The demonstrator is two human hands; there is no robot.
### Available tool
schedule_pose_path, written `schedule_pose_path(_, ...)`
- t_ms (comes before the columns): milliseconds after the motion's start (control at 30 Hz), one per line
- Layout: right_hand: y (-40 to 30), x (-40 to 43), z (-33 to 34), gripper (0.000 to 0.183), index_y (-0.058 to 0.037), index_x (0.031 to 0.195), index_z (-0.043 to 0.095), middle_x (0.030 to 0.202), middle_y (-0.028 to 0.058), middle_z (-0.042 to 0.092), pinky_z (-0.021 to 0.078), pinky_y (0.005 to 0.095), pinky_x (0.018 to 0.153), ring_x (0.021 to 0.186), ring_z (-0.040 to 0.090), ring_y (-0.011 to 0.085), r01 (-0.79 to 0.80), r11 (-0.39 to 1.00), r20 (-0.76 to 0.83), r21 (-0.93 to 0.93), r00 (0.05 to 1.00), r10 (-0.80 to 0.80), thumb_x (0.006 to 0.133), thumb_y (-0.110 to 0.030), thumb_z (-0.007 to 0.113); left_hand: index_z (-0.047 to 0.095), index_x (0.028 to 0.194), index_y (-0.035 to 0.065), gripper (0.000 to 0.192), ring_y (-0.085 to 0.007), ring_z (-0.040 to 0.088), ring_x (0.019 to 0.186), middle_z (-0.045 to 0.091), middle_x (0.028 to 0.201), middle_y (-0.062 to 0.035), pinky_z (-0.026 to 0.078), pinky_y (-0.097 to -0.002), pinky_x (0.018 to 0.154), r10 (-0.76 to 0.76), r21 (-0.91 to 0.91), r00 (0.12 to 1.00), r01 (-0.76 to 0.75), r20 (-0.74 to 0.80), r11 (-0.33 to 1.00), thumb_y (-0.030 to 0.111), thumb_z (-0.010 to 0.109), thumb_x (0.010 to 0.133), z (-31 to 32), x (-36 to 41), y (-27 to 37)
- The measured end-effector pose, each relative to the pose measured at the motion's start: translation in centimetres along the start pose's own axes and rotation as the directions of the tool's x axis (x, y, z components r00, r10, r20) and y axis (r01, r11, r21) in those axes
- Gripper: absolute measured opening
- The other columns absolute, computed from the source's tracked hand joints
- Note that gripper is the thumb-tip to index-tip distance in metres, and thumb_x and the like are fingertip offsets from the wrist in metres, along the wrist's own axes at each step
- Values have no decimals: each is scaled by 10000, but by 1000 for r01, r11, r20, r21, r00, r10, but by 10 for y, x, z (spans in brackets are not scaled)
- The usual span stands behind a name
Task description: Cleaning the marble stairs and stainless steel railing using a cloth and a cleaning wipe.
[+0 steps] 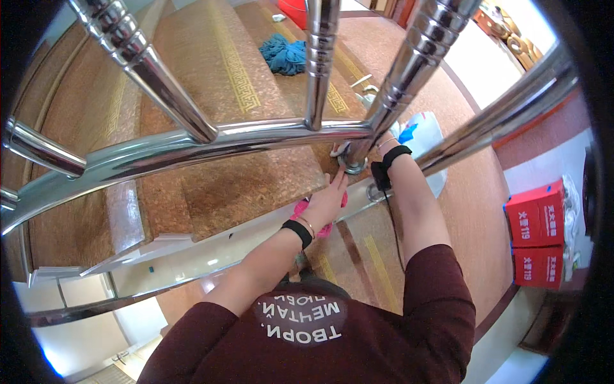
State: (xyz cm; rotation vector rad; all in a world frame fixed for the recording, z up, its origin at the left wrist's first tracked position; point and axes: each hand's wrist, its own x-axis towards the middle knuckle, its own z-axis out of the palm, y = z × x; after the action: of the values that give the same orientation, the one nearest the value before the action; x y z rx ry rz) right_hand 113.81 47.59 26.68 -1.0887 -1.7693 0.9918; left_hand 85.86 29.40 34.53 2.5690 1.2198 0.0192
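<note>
My left hand (328, 201) reaches to the foot of a polished metal stair post (357, 149). Its fingertips touch the round base flange (353, 167), and a bright pink cloth (326, 231) is bunched under the palm. Behind that post is my right hand (384, 140), mostly hidden by the metal. A bit of white material (336, 150) shows on the post's other side; whether my right hand holds it is unclear. A curved lower metal rail (259, 134) joins the post above the brown stone stair tread (249, 185).
Several metal balusters (168, 91) rise from the rail. A blue-green cloth (283, 54) lies crumpled on a step beside a red container (293, 12). A pale plastic bag (429, 129) rests beyond the post. Red boxes bearing writing (536, 216) stand at the right. A black cable (394, 230) hangs from my right wrist strap.
</note>
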Motion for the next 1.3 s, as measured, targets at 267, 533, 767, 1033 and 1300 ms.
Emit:
schedule_pose_path(267,-23,-3,-10,228,-39,938,676,1003,196,671,483,445,832,959,616,373,-82,996,165,-39,982,87,838,-105,482,331,1405,-25,792,-450,423,1202,164,1555,-176,580,-410,811,-6,-122,998,-3,-69,993,-31,640,676,10,-1,-6)
schedule_pose_path(533,-47,-32,22,224,-39,939,679,1015,192,674,484,444,841,967,617,370,-130,982,196,-138,968,156,829,-90,491,334,1396,-23,763,-480,429,1235,154,1557,-185,586,-419,785,3,-181,995,-20,-97,983,-21,625,691,14,2,-5)
schedule_pose_path(767,-92,-80,93,293,-4,949,669,965,258,641,464,494,867,957,591,425,-619,667,-585,-414,743,326,874,-222,488,300,1439,-15,714,-345,648,1019,12,1580,-213,542,-427,818,21,-160,1000,-19,11,987,0,563,775,2,4,-9)
schedule_pose_path(1033,-112,-120,151,289,2,979,670,962,244,642,455,484,866,950,582,399,-656,704,-702,-273,636,321,864,-212,514,324,1381,-2,772,-482,449,1203,182,1537,-228,571,-445,817,13,-148,1000,-16,-25,989,64,681,700,10,7,-12)
schedule_pose_path(1300,-132,-139,193,275,-6,1091,650,887,158,633,483,406,848,890,606,330,-444,824,-790,-351,614,-6,863,-141,576,343,1375,-10,753,-471,460,1171,176,1536,-237,574,-439,812,50,-66,996,-54,-72,996,59,675,703,8,5,-7)
